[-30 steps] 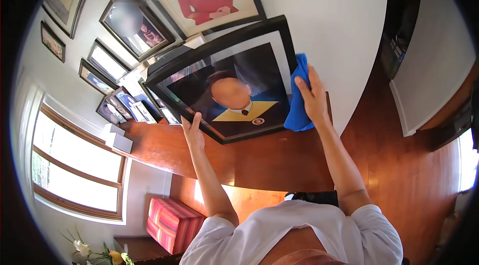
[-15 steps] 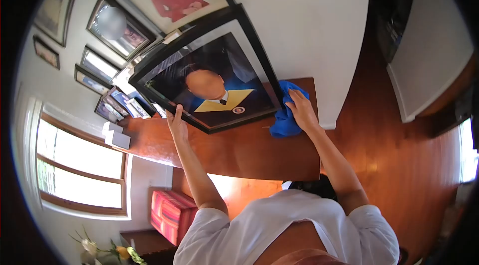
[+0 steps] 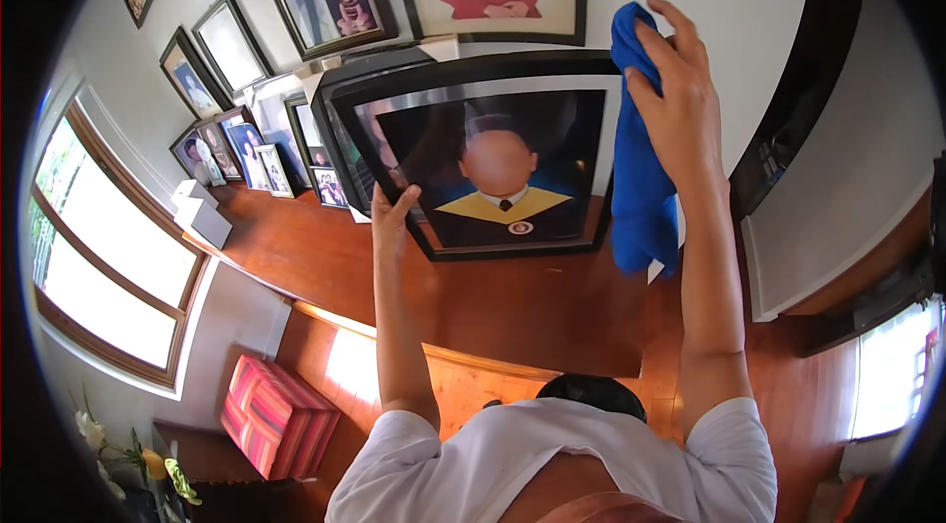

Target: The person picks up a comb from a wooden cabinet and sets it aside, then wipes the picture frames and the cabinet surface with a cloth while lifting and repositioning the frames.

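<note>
While the framed portrait (image 3: 493, 163) sits upright at the centre of the frame, the left hand (image 3: 390, 223) grips its lower left edge, thumb in front, the other fingers mostly hidden. Along its right edge hangs the blue cloth (image 3: 641, 178), pinched between thumb and bent fingers of the right hand (image 3: 690, 99), right of centre. Half a second ago the cloth lay bunched by the portrait's lower right corner; now it is raised, so the handling seems centred higher on that side. Below spreads the wooden tabletop (image 3: 532, 311); a striped cube seat (image 3: 276, 415) stands lower left, a window (image 3: 108, 247) above it.
</note>
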`<state>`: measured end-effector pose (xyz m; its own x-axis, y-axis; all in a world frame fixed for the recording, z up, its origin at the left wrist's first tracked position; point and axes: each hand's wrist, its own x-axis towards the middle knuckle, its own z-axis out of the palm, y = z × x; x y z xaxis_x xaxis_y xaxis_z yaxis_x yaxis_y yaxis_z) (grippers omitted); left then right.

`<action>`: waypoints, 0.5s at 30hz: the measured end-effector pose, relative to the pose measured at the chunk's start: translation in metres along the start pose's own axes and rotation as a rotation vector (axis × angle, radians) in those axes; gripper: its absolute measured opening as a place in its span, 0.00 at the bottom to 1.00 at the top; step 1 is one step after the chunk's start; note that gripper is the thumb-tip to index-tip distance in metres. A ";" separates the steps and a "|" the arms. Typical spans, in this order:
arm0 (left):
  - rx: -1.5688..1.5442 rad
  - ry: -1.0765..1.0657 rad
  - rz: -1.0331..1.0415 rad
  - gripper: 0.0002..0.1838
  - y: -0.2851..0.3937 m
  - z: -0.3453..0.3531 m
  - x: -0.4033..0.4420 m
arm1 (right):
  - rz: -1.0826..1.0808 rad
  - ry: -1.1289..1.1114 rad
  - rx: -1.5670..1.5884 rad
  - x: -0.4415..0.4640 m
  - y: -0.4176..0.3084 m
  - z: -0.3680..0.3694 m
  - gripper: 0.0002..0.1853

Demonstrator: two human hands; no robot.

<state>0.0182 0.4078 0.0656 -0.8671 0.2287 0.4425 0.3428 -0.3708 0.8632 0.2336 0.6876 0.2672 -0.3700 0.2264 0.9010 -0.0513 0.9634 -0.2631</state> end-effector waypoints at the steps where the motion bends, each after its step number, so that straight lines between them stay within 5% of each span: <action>1: -0.029 -0.021 0.007 0.13 -0.002 -0.004 -0.001 | -0.027 -0.024 -0.144 0.001 -0.001 0.012 0.18; 6: -0.147 -0.101 -0.004 0.15 -0.007 -0.009 0.002 | 0.026 -0.142 -0.436 0.006 -0.033 0.023 0.16; 15: -0.337 -0.207 -0.055 0.15 -0.004 -0.010 0.006 | -0.147 -0.166 -0.373 0.001 -0.158 0.123 0.16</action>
<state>0.0079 0.4016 0.0618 -0.7780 0.4200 0.4673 0.1304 -0.6197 0.7740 0.1269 0.5177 0.2676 -0.5297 0.0864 0.8438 0.2131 0.9764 0.0338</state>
